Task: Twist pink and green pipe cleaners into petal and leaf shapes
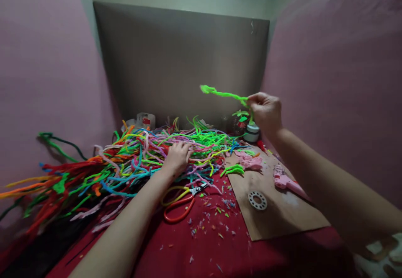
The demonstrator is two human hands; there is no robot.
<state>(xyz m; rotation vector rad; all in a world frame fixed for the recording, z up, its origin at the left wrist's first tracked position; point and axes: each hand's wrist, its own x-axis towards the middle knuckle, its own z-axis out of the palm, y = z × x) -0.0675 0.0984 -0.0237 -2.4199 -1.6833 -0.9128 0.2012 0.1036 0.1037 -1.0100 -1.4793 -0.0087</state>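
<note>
My right hand [266, 109] is raised above the cardboard, thumb and fingertips pinching a bright green twisted pipe cleaner [228, 95]. Its bunched, paler end points left, and a short part hangs below my fingers. On a heap of many-coloured pipe cleaners [135, 160] lies my left hand [177, 157], back up, with the fingers spread over the strands; the fingertips are partly hidden. Just below that wrist, scissors [182, 200] with one yellow and one red handle rest on the red cloth.
A cardboard sheet [282, 215] bears a white ring with holes [257, 201], a pink glue gun [284, 179], pink scraps [249, 160] and green pieces [232, 169]. Behind it stands a small white pot [251, 132]. Clippings dot the red cloth [216, 248]. Walls enclose the sides and back.
</note>
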